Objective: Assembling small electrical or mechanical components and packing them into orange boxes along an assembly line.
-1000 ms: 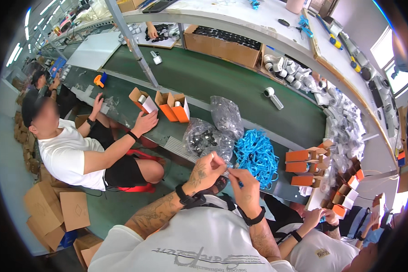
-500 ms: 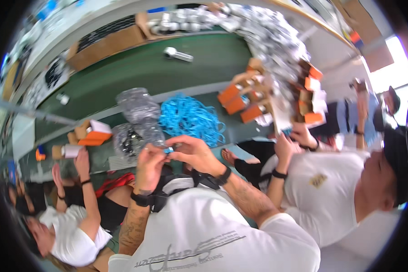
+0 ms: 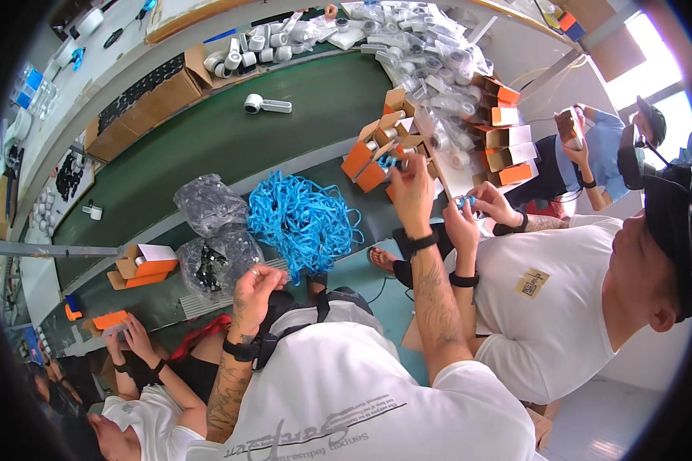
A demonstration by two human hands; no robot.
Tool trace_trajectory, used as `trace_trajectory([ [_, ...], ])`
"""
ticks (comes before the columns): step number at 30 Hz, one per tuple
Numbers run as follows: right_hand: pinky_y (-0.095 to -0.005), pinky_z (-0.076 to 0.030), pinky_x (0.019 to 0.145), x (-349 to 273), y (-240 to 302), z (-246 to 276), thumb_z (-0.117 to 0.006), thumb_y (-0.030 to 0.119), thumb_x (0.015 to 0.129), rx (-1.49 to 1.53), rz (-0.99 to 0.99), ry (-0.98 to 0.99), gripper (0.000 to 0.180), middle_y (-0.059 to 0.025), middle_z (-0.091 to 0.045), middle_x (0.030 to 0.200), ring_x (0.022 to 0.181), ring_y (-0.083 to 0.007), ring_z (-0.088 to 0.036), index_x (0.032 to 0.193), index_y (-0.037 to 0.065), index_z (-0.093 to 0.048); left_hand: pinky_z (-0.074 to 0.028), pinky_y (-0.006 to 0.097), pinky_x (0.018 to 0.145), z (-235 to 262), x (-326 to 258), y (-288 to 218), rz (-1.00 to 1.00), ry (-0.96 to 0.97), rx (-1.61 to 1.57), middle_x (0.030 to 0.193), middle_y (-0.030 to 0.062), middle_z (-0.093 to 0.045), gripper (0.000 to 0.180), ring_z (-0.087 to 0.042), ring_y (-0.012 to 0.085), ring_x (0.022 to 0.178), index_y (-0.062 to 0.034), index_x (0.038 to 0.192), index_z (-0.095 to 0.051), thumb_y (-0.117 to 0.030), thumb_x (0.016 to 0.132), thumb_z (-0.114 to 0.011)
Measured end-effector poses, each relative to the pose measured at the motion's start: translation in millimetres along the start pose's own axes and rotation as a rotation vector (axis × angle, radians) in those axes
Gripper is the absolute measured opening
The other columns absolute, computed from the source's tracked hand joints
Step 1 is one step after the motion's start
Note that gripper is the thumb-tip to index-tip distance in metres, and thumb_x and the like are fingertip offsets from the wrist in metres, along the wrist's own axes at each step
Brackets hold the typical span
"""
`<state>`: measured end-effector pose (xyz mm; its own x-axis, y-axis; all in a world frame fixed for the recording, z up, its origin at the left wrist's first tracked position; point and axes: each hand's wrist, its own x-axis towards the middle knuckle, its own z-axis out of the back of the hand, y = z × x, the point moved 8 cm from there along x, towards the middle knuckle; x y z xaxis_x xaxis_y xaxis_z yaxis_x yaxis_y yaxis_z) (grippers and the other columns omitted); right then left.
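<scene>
My right hand (image 3: 413, 192) reaches out to the open orange-and-brown boxes (image 3: 367, 165), its fingers closed on a bundled blue strap (image 3: 388, 161) at a box opening. Close to my body, my left hand (image 3: 257, 296) is raised with thumb and fingertips pinched together; whatever may be between them is too small to make out. It is beside a big tangled heap of blue straps (image 3: 300, 219). Left of that heap lie clear plastic bags (image 3: 211, 203), one with small black parts (image 3: 211, 265) inside.
A white round-headed handheld device (image 3: 267, 104) lies on the green conveyor belt (image 3: 207, 138). Bagged white devices (image 3: 423, 46) pile up at the far right. An orange-and-white box (image 3: 150, 265) stands to the left. Co-workers sit on both sides; the right one's hands (image 3: 476, 211) hold a blue strap.
My hands were together over my lap with a small blue piece. My right hand has moved right and forward to the boxes with a blue strap; my left stays near my body.
</scene>
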<state>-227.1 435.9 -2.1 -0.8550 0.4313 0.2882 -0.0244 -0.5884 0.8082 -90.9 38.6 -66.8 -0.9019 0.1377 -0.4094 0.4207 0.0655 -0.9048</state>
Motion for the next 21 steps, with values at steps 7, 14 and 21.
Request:
trace_trajectory([
  [7,-0.0552,-0.058,0.079,100,-10,-79,-0.075,0.011,0.092,-0.404,0.406,0.164,0.023,-0.0196,-0.075,0.093,0.092,-0.0437,-0.074,0.114,0.007,-0.068,-0.060,0.032,0.096,-4,1,-2,0.001,0.039,0.113,0.113,0.0114,-0.079,0.015,-0.074,0.0160,0.101,0.0010,0.111,-0.071,-0.013,0.111,-0.066],
  [14,-0.0477,-0.066,0.074,108,-36,-139,-0.071,0.017,0.092,-0.756,0.290,0.284,0.016,-0.0150,-0.081,0.091,0.087,-0.0367,-0.082,0.088,0.012,-0.085,-0.060,0.032,0.095,4,4,13,0.019,0.062,0.124,0.111,0.0119,-0.080,0.016,-0.075,0.0167,0.100,0.0019,0.111,-0.071,-0.014,0.111,-0.068],
  [21,-0.0484,-0.063,0.087,88,-52,-152,-0.071,0.024,0.090,-0.713,0.238,0.301,0.021,-0.0215,-0.072,0.113,0.106,-0.0364,-0.076,0.102,0.010,-0.082,-0.060,0.033,0.094,-1,20,12,0.062,0.064,0.108,0.108,0.0122,-0.080,0.016,-0.074,0.0167,0.098,0.0027,0.111,-0.071,-0.014,0.110,-0.069],
])
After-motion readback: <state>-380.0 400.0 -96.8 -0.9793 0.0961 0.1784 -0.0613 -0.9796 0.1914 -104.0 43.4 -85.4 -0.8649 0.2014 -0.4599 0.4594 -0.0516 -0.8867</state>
